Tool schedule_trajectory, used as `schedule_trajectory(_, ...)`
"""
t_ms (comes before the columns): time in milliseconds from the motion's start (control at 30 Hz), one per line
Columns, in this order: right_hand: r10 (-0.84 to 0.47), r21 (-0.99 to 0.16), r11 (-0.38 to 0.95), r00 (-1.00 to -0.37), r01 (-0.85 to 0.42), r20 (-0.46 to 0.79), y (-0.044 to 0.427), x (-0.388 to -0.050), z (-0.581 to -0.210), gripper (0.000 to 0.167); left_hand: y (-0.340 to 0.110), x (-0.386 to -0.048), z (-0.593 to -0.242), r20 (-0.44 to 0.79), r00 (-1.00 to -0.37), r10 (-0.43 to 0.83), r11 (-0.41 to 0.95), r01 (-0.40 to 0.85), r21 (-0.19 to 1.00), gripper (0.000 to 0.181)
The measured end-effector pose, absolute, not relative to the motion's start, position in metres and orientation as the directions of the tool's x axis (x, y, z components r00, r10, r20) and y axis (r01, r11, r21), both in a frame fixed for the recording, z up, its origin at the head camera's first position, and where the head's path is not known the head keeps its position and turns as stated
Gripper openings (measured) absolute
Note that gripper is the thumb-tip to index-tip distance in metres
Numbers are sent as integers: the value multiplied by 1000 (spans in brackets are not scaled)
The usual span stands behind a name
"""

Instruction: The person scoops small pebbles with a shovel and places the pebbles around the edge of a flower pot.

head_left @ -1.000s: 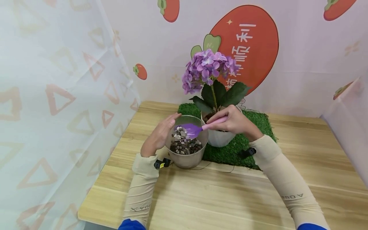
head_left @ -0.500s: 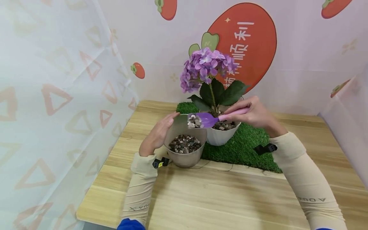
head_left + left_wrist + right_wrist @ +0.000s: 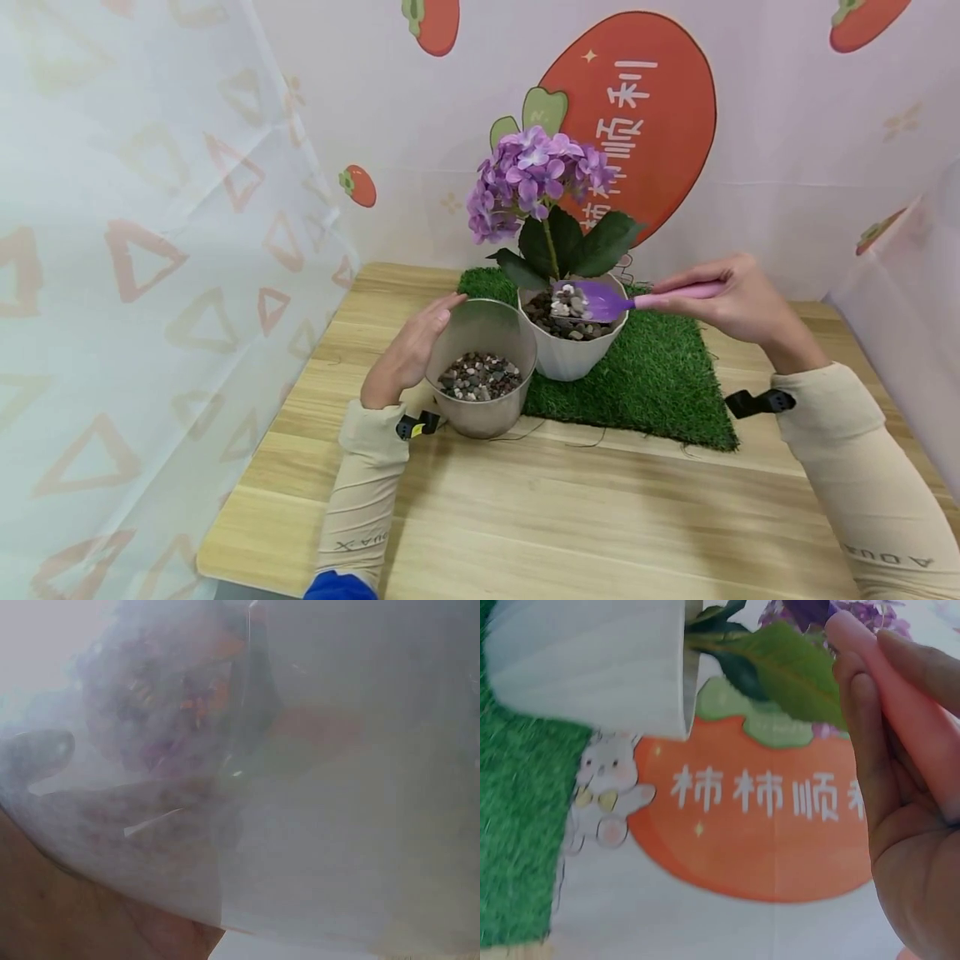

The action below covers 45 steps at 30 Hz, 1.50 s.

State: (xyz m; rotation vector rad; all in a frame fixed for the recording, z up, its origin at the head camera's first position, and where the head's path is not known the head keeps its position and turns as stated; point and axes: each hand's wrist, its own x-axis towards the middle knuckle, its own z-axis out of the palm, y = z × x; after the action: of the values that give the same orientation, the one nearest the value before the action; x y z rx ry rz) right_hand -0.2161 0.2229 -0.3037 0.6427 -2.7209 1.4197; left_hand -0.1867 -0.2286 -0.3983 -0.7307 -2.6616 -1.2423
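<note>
My right hand (image 3: 742, 304) grips the pink handle (image 3: 919, 712) of a small trowel with a purple blade (image 3: 609, 302). White and grey pebbles (image 3: 567, 300) lie on the blade, which is over the white flowerpot (image 3: 564, 360). In the pot stand a purple hydrangea (image 3: 536, 171) and a layer of stones. Left of it is a translucent bucket (image 3: 476, 325) with small mixed gravel (image 3: 480, 377) at its bottom. My left hand (image 3: 407, 354) lies with extended fingers along the bucket's left side. The bucket's hazy wall (image 3: 315, 840) fills most of the left wrist view.
Under the flowerpot lies a green turf mat (image 3: 645, 400) on the wooden table (image 3: 540, 517). A printed backdrop (image 3: 787, 217) with persimmon drawings rises behind, and a patterned sheet (image 3: 172, 333) hangs at the left. Leaves (image 3: 611, 242) spread just above the pot.
My right hand has moved right with the trowel, lifting its pebbles out of the bucket and across to the flowerpot. The left hand has stayed at the bucket.
</note>
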Motion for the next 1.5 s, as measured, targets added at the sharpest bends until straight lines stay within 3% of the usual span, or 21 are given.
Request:
schedule_trajectory(367, -219, -744, 642, -974, -185, 53, 264, -209, -305, 41, -228, -187, -398, 293, -881, 372, 563, 465, 684, 65)
schedule_trajectory(700, -272, -611, 722, -945, -325, 181, 270, -221, -297, 23, -229, -185, -400, 293, -882, 368, 537, 459, 708, 64)
schedule_trajectory(967, -312, -491, 782, -923, -384, 226, 263, -230, -285, 18, -229, -186, -399, 294, -881, 370, 549, 463, 696, 66)
schedule_trajectory(1300, -458, -234, 801, -816, -551, 353, 251, -233, -270, 7, -228, -187, -400, 288, -885, 366, 553, 455, 698, 65)
schedule_trajectory(1500, -602, -51, 726, -669, -686, 436, 243, -232, -264, 7, -228, -188, -400, 304, -877, 373, 542, 472, 695, 64)
